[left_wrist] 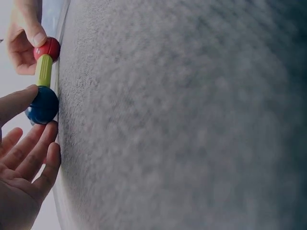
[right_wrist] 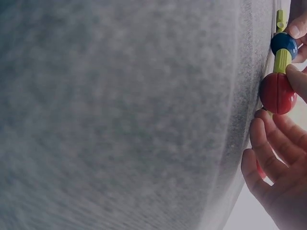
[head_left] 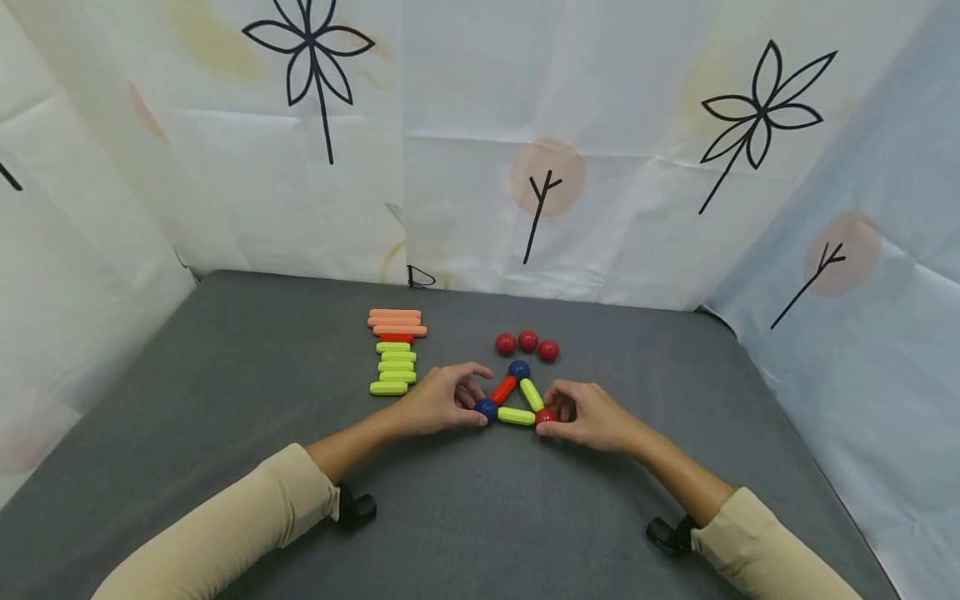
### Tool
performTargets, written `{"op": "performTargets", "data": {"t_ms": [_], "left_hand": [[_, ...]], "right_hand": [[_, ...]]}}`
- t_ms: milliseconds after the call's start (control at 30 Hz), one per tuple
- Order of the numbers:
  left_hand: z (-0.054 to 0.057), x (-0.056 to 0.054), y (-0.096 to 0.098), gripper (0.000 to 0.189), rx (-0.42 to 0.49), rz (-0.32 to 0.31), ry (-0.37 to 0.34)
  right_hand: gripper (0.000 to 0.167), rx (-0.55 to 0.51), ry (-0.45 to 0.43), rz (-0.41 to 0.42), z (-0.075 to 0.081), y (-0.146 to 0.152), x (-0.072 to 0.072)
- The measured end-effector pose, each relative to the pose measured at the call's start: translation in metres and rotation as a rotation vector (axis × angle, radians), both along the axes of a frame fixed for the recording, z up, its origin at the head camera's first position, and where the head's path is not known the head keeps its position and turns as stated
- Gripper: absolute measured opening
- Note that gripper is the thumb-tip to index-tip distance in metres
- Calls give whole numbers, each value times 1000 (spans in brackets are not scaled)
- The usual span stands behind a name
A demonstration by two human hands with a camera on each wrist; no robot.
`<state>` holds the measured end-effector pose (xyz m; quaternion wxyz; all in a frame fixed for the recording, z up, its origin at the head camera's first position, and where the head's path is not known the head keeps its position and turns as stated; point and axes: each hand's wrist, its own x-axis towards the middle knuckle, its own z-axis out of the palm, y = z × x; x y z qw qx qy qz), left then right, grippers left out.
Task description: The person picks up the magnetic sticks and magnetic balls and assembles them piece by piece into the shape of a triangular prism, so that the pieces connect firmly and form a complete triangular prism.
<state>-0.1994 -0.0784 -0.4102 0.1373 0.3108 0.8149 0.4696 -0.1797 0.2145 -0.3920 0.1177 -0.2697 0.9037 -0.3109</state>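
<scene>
Well inside table edges (head_left: 322, 284), triangle (head_left: 516, 416)

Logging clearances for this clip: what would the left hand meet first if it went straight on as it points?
The left hand pinches a blue ball, so that comes first. Just past it, likely the red rod or the nearer yellow-green rod; which is unclear.
</scene>
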Motion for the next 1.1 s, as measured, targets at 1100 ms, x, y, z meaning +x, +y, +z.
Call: {"op": "performTargets", "data": {"t_ms": [1100], "left_hand": [[3,-6,-119,47,-284,90,297]], "right_hand": [[50,-62,-57,46,-2,6,-4]]}}
